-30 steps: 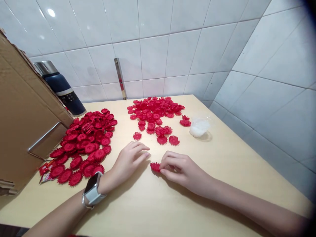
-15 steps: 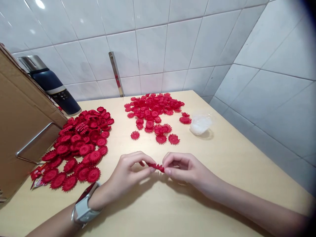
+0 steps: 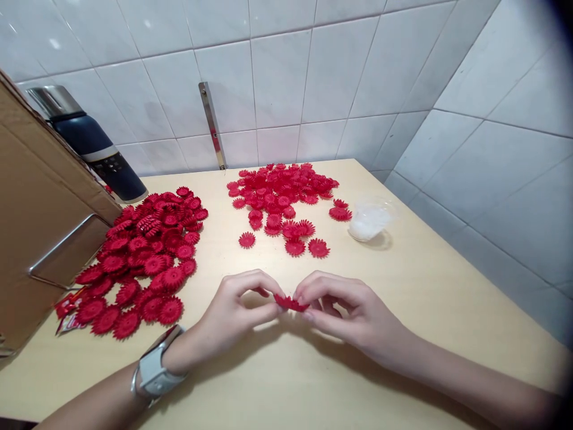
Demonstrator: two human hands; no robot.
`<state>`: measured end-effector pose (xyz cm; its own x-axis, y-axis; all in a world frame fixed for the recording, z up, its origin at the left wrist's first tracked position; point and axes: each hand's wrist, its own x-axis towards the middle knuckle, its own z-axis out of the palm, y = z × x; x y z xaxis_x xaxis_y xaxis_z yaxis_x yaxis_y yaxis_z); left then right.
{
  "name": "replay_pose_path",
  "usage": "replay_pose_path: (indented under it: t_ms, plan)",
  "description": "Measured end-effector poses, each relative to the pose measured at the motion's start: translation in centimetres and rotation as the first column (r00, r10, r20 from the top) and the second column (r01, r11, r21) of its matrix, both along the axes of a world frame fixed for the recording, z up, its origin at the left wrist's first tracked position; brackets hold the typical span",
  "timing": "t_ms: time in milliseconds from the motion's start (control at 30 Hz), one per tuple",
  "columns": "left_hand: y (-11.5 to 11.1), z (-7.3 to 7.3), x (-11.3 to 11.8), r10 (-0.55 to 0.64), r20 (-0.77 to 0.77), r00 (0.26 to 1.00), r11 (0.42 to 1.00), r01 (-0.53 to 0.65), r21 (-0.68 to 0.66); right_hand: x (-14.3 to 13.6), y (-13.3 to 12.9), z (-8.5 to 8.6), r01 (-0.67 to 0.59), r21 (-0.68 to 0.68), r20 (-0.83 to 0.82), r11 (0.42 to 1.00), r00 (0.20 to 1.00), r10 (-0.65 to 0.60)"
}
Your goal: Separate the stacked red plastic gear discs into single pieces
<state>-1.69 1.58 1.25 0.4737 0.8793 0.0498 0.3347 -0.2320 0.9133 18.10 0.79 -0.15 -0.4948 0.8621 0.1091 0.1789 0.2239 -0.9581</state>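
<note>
Between my two hands, just above the table, is a red flower-shaped piece (image 3: 290, 303) with a jagged edge, seen nearly edge-on. My left hand (image 3: 246, 304) pinches its left side between thumb and fingertips. The thumb and index finger of my right hand (image 3: 342, 304) close on its right side. A large heap of similar red pieces (image 3: 154, 264) lies to the left of my left hand. Farther back, beyond both hands, is a second pile (image 3: 277, 191), with several loose pieces in front of it.
A clear plastic bowl (image 3: 369, 222) with whitish contents sits tilted at the right. At the left are a cardboard box (image 3: 40, 227), a dark blue bottle (image 3: 96, 146) and a small red wrapper (image 3: 69, 307). Tiled walls border the table (image 3: 430, 286).
The fingers of my right hand have shifted on the red piece, and more of it shows between my hands. The camera view has moved slightly.
</note>
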Motion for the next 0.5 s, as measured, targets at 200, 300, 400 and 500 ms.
replay_pose_path:
  t_ms: [200,300,400,500]
  plan:
    - [-0.28,-0.15,-0.04,-0.033,-0.071,0.997,0.991,0.042,0.124,-0.13,-0.01,0.11,-0.053,0.069,0.019,0.996,0.998,0.052]
    - [-0.42,-0.25,0.05,-0.020,-0.104,0.994,0.985,0.037,0.166,-0.32,-0.17,0.13,-0.029,0.154,0.045,0.988,0.999,0.023]
    - [-0.41,-0.30,0.09,0.004,-0.068,0.998,0.986,0.007,0.164,-0.40,-0.22,0.05,0.004,0.167,0.052,0.986,0.999,-0.013]
    - [-0.29,-0.33,0.05,0.009,-0.023,1.000,0.989,-0.006,0.146,-0.39,-0.19,-0.06,0.019,0.154,0.064,0.988,0.998,-0.029]
